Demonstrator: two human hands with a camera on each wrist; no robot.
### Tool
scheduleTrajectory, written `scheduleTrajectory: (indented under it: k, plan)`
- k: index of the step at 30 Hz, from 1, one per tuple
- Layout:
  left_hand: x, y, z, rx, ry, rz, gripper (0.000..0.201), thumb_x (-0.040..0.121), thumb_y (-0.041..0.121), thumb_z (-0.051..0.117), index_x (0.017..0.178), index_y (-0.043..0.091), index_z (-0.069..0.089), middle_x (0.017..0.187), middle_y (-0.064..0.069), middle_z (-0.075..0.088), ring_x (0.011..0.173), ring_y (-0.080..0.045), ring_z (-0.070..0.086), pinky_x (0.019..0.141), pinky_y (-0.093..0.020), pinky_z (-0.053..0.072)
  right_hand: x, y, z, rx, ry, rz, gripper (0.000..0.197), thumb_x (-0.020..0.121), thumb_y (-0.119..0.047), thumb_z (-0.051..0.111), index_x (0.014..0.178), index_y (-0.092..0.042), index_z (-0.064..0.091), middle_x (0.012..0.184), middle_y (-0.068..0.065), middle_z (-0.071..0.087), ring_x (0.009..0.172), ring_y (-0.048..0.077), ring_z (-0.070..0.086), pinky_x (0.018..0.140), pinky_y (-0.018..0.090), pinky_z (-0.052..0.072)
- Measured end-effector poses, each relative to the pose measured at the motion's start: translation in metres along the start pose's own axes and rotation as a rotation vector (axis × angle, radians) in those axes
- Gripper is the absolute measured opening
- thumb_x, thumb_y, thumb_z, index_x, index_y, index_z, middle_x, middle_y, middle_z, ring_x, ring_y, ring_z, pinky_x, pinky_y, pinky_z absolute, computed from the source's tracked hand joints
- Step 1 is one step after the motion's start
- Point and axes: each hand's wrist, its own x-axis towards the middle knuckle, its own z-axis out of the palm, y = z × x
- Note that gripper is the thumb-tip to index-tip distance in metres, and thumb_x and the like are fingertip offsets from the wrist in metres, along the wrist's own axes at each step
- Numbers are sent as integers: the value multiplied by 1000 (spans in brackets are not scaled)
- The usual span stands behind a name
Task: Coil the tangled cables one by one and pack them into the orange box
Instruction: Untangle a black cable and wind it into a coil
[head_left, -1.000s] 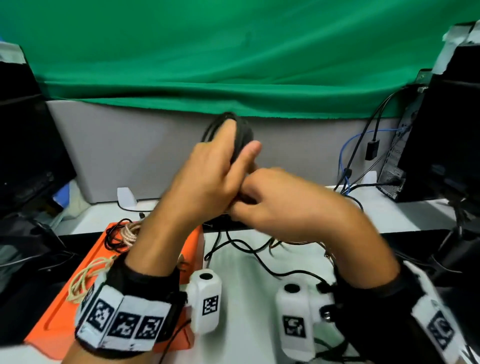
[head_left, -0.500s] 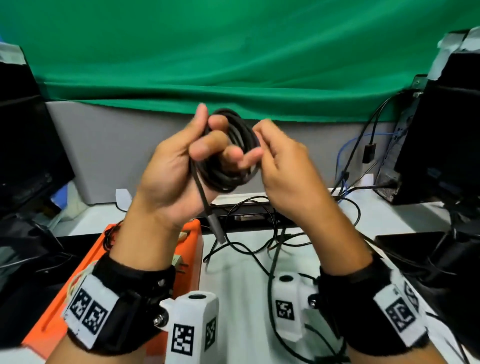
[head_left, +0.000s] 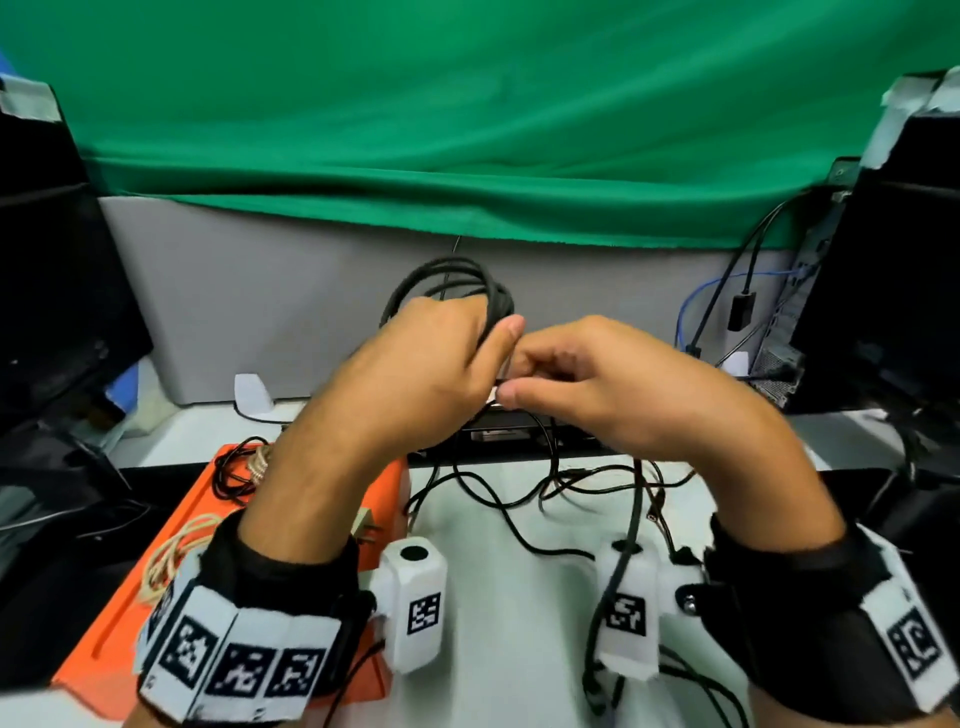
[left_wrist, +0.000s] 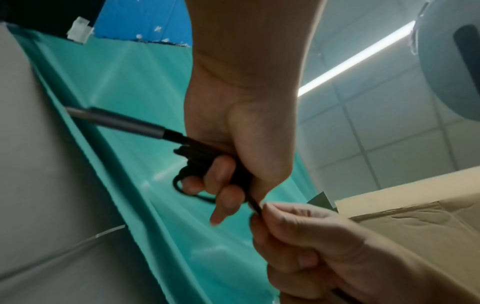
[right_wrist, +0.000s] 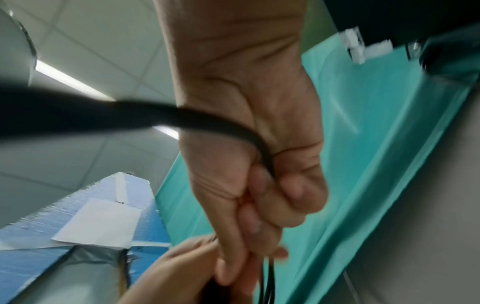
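While left hand (head_left: 415, 374) clamps black cable coil (head_left: 452, 283) at frame centre so loops hold, right hand (head_left: 587, 384) pinches loose strand, likely feeding next turn. Orange box (head_left: 208, 525), lower left, already holds coiled cables, within easy reach.

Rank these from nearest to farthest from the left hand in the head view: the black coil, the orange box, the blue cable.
1. Black coil: gripped in the left hand itself, looping above its fingers.
2. Orange box: on the table below the left forearm, at the near left.
3. Blue cable: far right, against the grey partition beside the computer.
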Motion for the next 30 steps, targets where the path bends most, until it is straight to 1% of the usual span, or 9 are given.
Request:
scheduleTrajectory:
  k: [4,10,13,15,17,20,23,27,30]
  plan:
    - [-7,-11,-12,-272,-215,-83,54,101,52,49,68,9,56,51,4,43,46,-13,35,49,-32,30,-2,8,-8,104,106,-27,23,89,-41,72,81,-20,70,58,-7,43,56,8,35,56,31,29]
    - [-14,-46,-38,-1522,-312,-52,34,94,42,63,72,17,59,42,9,26,34,-10,22,46,-23,37,-6,22,-17,-24,348,7,27,100,-43,52,88,-25,69,63,-6,53,62,12,50,60,27,40]
    - [-4,-51,-36,-2126,-463,35,37,109,32,37,92,4,55,49,-3,44,43,-19,45,69,-35,51,6,25,-6,-49,403,34,28,106,-40,43,103,-26,67,70,-6,55,69,13,52,70,31,42]
    - [0,-45,-30,-2206,-322,51,39,111,29,31,95,2,54,62,-10,61,57,-26,63,77,-40,54,17,23,10,-66,341,65,32,107,-41,38,113,-22,63,73,-10,56,73,14,54,71,34,46]
    - [4,-32,-23,-2150,-46,12,42,111,29,29,88,8,57,70,-4,68,65,-21,71,75,-37,58,26,19,28,-120,222,84,33,108,-44,34,114,-21,57,81,-2,61,80,25,60,78,44,52]
    - [9,-13,-13,-1930,335,25,39,111,32,26,87,15,51,82,-2,77,80,-20,76,82,-34,58,32,4,48,-99,54,94,21,109,-34,36,91,-28,47,80,-3,56,72,24,60,59,37,49]
    - [9,-15,-1,-1030,477,-4,37,111,28,32,89,11,57,82,-2,78,81,-17,76,85,-33,56,30,-7,53,-172,-33,42,21,104,-20,44,84,-28,41,77,-5,50,76,28,54,58,40,42]
    - [3,-27,3,-122,237,11,37,107,39,43,86,14,59,68,7,72,69,-10,69,75,-38,52,19,-8,34,-225,-35,4,14,105,-32,47,98,-25,57,79,-5,53,77,25,51,68,42,43]
    - [1,-23,0,-207,-62,-81,44,106,41,43,70,18,53,50,3,62,46,-6,53,55,-28,39,9,-5,12,-220,137,-71,17,103,-37,54,97,-26,65,73,-14,56,72,5,51,69,28,44]
